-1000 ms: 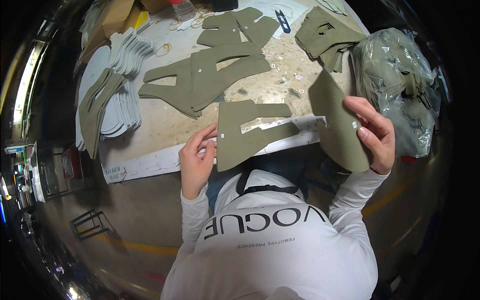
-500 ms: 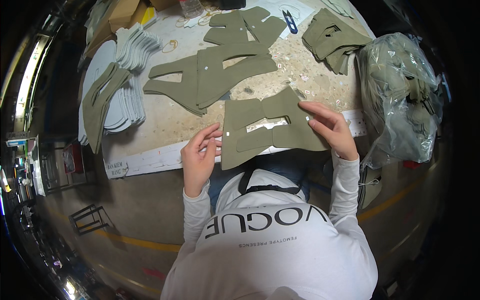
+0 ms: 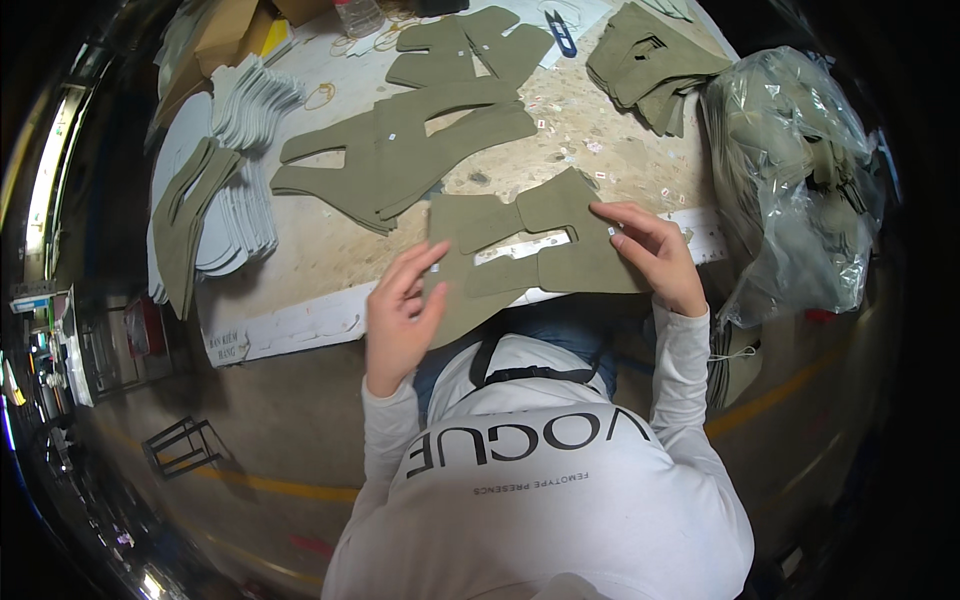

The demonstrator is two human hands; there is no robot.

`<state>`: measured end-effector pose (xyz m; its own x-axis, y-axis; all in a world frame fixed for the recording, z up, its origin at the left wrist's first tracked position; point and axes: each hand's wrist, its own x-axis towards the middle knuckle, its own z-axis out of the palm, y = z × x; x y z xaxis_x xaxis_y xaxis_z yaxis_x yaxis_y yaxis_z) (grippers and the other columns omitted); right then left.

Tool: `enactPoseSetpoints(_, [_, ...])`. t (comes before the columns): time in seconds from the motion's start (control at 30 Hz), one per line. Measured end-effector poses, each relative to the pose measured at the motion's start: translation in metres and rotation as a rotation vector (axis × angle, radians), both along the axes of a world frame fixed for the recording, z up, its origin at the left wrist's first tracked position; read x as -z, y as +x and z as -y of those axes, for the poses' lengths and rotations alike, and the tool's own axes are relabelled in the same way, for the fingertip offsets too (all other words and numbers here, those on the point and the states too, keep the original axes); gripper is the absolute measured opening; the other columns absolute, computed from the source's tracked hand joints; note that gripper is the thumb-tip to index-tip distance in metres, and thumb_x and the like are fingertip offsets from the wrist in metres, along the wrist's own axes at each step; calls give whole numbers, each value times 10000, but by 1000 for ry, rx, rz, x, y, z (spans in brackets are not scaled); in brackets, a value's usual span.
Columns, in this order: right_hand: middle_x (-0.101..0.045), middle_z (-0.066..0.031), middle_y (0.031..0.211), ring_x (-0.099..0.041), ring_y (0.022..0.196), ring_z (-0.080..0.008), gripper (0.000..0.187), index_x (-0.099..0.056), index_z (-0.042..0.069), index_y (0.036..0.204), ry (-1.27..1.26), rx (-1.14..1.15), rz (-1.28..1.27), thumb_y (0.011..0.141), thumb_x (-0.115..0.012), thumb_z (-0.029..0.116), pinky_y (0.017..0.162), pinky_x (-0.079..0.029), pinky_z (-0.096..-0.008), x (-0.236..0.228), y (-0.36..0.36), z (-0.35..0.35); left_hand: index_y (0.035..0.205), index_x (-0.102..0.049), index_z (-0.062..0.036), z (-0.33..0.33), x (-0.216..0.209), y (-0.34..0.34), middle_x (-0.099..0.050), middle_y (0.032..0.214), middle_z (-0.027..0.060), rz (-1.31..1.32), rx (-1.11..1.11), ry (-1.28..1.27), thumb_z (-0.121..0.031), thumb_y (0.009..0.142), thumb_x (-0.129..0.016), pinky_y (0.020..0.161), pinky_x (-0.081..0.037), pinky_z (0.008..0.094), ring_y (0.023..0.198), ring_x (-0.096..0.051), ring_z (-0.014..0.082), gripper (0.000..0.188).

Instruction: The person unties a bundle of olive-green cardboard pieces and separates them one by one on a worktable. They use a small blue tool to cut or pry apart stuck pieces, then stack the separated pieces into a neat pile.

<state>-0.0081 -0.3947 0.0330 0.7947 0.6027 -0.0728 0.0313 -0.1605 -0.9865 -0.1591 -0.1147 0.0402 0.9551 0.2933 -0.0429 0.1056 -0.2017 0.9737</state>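
Note:
Two olive-green cut fabric pieces, a left piece (image 3: 468,222) and a right piece (image 3: 590,268), lie at the table's front edge. Each is forked and bears a small white sticker. Their prongs meet or overlap around a gap in the middle, and their lower parts reach past the edge. My left hand (image 3: 402,312) has its fingers apart, the tips over the left piece's outer side beside its sticker. Stretched across the outer side of the right piece are the fingers and thumb of my right hand (image 3: 662,258), the thumb close to its sticker.
Olive stacks lie on the table: forked pieces (image 3: 395,150), more behind (image 3: 468,45), and a pile (image 3: 650,65) at back right. Light-grey pieces (image 3: 235,225) stand left under an olive piece (image 3: 185,225). Blue thread snips (image 3: 561,35) lie far back; a clear plastic bag (image 3: 790,180) hangs right.
My left hand has come onto the left piece, its fingertips now over that piece's outer side. The right hand stays on the right piece. The whole view has shifted slightly.

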Motion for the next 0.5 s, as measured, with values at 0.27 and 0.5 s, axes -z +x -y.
enactPoseSetpoints(0.27, [-537, -47, 792, -472, 661, -99, 334, -646, 57, 1235, -194, 161, 296, 902, -626, 87, 613, -391, -246, 14, -1, 6, 1252, -577, 112, -25, -64, -11, -525, 1304, 196, 302, 63, -168, 29, 801, -550, 1028, -393, 308, 1180, -541, 221, 459])
enactPoseSetpoints(0.5, [-563, -43, 894, -530, 832, -109, 338, -627, 7, 1249, -245, 167, 206, 916, -594, 56, 776, -425, -234, 12, -4, 7, 1219, -624, 79, 14, -86, 22, -550, 1277, 192, 310, 366, -192, 66, 782, -544, 938, -469, 281, 1118, -584, 208, 445])
